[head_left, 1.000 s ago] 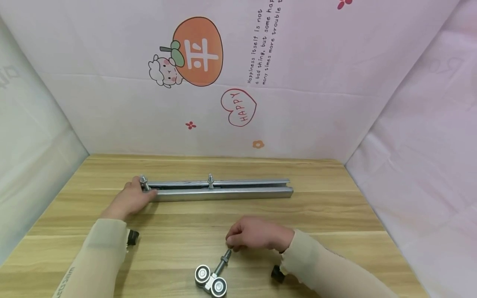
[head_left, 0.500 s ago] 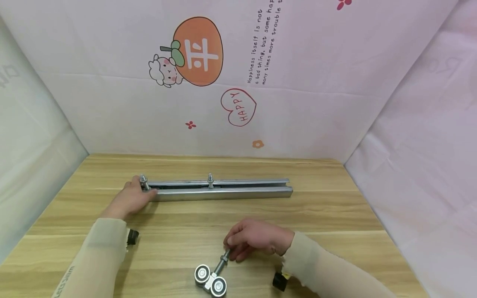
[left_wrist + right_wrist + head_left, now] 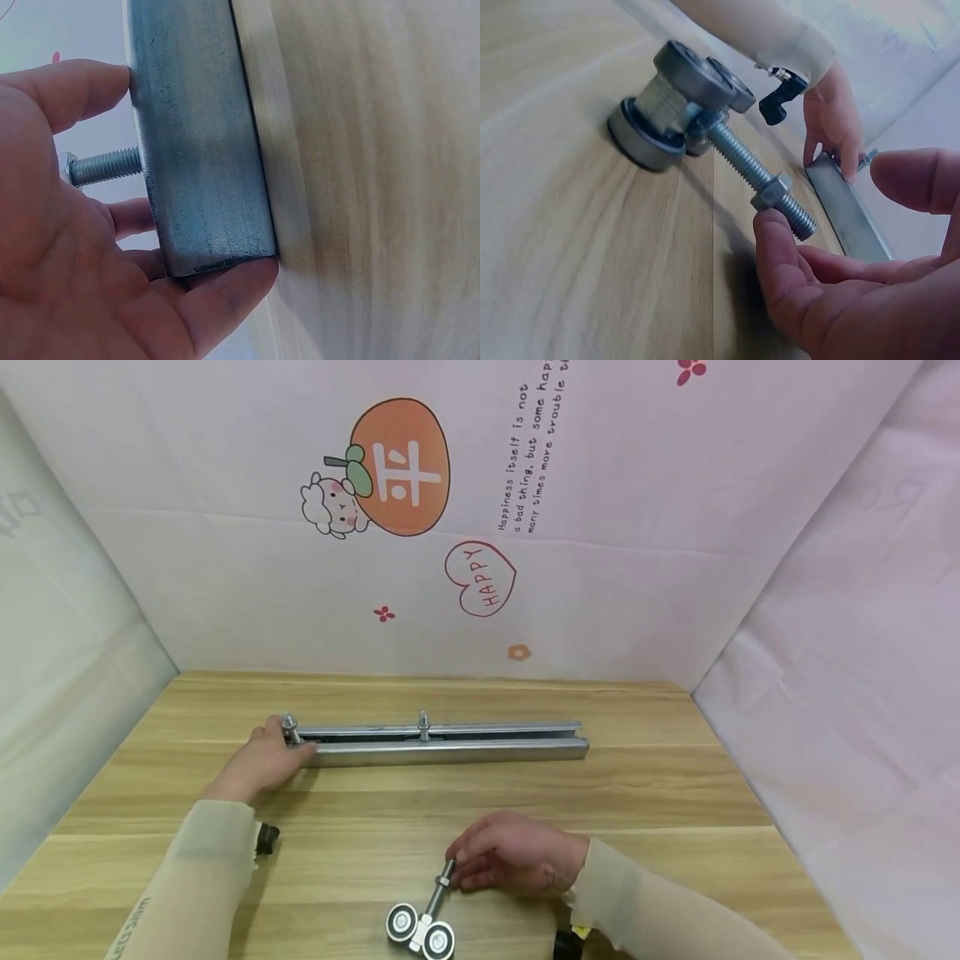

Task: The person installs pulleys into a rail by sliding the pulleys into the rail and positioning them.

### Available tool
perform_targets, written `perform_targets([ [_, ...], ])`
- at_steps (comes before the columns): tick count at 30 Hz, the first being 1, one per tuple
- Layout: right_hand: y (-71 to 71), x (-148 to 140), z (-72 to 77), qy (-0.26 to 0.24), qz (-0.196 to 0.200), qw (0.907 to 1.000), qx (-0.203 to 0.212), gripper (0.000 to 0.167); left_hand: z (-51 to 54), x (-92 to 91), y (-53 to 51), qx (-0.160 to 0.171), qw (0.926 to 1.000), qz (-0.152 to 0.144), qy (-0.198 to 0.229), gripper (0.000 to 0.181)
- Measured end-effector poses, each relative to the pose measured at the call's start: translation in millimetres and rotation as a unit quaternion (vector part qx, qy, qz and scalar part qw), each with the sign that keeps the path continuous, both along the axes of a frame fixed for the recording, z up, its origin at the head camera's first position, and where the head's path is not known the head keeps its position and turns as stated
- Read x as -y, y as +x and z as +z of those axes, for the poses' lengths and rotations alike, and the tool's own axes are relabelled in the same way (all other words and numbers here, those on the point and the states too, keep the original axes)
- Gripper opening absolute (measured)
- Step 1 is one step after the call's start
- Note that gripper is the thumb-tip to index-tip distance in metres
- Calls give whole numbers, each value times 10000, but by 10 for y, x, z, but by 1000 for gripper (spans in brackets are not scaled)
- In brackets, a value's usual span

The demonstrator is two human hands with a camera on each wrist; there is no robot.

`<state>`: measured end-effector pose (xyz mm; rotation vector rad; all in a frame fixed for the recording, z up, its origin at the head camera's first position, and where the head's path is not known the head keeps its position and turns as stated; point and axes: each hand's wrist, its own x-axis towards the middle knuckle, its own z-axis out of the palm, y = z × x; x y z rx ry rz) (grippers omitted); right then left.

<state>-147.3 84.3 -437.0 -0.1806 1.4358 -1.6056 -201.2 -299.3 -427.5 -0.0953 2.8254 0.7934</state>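
At the back of the table lies a metal C-channel rail (image 3: 450,752), its slot upward. My left hand (image 3: 267,758) grips its left end; the left wrist view shows the thumb on the rail's edge and fingertips at its end. One threaded bolt (image 3: 109,167) rises by that hand, another bolt (image 3: 423,725) halfway along the slot. Nearer to me, a roller trolley (image 3: 422,933) with several wheels rests on the table, its threaded stem pointing to my right hand (image 3: 517,853). In the right wrist view a fingertip touches the stem's nut (image 3: 772,191) from below, while the thumb stands apart.
The wooden table (image 3: 660,793) ends at a printed cloth wall (image 3: 600,610) behind the rail. Cloth walls also rise at left and right. A black wrist-camera piece (image 3: 267,838) hangs by the left sleeve, and another black piece (image 3: 567,943) by the right sleeve.
My right hand has come slightly nearer to me, with its fingers now at the stem tip. The trolley has turned and shifted a little left. My left hand and the rail have stayed put.
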Motion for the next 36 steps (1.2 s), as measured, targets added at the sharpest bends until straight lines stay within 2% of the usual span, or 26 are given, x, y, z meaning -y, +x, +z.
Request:
perform_targets([
  [6,22,-3,1,-38,120,9997,229,34,-2,-2,5,15,10000,9,26,94],
  [12,67,15,-18,-339,395,9959,737,39,4,-2,17,48,10000,-7,76,94],
  [16,106,61,-42,-495,324,9946,857,37,14,-4,20,67,9999,4,103,94],
  [21,176,140,-96,-475,-54,9966,667,22,22,-3,15,71,9999,13,96,93],
  [25,221,182,-123,-353,-191,9981,461,16,21,-4,15,65,9999,16,98,93],
  [33,228,223,-71,-93,100,9985,537,18,38,-14,25,73,9999,22,132,92],
  [36,241,244,-66,-52,74,9990,428,15,39,-15,26,72,9999,31,144,91],
])
